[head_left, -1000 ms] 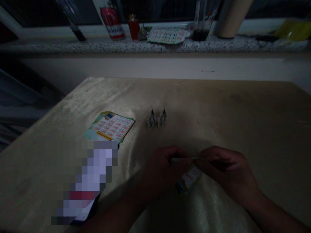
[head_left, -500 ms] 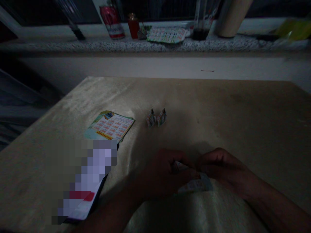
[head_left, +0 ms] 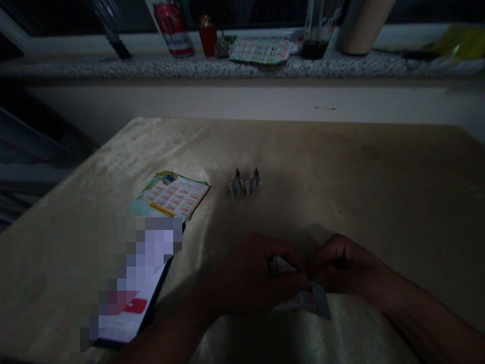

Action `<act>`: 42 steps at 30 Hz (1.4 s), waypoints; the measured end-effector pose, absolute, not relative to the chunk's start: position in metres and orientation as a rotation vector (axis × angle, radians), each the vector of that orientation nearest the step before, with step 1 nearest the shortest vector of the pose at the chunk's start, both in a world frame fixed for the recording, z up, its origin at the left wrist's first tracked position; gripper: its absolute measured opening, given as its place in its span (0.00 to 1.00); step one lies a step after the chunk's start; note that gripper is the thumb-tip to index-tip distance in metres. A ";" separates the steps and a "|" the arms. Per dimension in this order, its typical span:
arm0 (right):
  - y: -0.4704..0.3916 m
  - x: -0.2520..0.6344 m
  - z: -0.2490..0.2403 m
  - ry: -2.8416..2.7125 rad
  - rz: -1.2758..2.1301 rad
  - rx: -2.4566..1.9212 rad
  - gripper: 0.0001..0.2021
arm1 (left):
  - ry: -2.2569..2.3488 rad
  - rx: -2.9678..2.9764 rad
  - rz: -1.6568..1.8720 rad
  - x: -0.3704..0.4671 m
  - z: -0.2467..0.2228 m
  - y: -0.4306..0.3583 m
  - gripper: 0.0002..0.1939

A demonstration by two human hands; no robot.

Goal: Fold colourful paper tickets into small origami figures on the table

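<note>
Low on the table, a folded printed paper ticket (head_left: 320, 302) is held between both hands. My left hand (head_left: 250, 275) pinches its left part between thumb and fingers. My right hand (head_left: 350, 265) has its fingertips closed on the upper edge, close to the left fingertips. The fold under the fingers is partly hidden and dark. Beyond the hands stand two small folded paper pieces (head_left: 244, 184), side by side with pointed tops. To their left lies a stack of similar printed tickets (head_left: 174, 194).
A phone (head_left: 131, 323) with a lit, partly blurred screen lies left of my left forearm. On the granite windowsill (head_left: 212, 71) behind the table (head_left: 341, 162) are a red can (head_left: 174, 30), a small red bottle (head_left: 208, 40), a printed paper tray (head_left: 261, 51) and a glass with dark liquid (head_left: 315, 48).
The ticket's right end now tilts lower toward me and shows more. My right fingers have shifted slightly left, nearer the left fingertips. The stack and folded pieces stay put.
</note>
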State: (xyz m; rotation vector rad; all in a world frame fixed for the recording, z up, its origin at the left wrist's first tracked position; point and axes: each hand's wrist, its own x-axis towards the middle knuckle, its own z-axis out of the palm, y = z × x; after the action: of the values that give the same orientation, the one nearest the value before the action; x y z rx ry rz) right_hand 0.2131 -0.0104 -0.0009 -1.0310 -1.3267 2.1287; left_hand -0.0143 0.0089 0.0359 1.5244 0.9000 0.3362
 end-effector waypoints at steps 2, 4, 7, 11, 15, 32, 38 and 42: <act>-0.011 0.211 0.003 -1.315 2.146 -1.004 0.18 | 0.897 1.547 0.336 -0.014 0.037 0.008 0.08; -0.010 0.210 0.007 -1.303 2.164 -0.998 0.17 | 0.901 1.568 0.337 -0.014 0.037 0.008 0.07; -0.010 0.208 0.011 -1.297 2.178 -1.012 0.14 | 0.895 1.592 0.345 -0.013 0.037 0.007 0.07; -0.011 0.210 0.010 -1.400 2.117 -1.072 0.14 | 0.918 1.625 0.366 -0.012 0.039 0.007 0.06; -0.014 0.212 0.007 -1.536 2.041 -1.192 0.14 | 0.967 1.613 0.366 -0.011 0.040 0.007 0.06; -0.011 0.213 0.013 -1.597 1.949 -1.229 0.19 | 1.018 1.554 0.382 -0.008 0.038 0.006 0.04; -0.013 0.205 0.025 -1.809 1.640 -1.253 0.08 | 1.023 1.421 0.328 -0.007 0.036 0.008 0.05; -0.017 0.204 0.025 -1.920 1.497 -1.277 0.05 | 0.996 1.313 0.308 -0.009 0.031 0.009 0.08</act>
State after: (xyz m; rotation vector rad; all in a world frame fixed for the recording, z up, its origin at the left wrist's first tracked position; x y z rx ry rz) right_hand 0.2041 -0.0165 0.0248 -1.2775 -1.9203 1.4968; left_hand -0.0085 0.0088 0.0315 1.3129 0.9956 0.3084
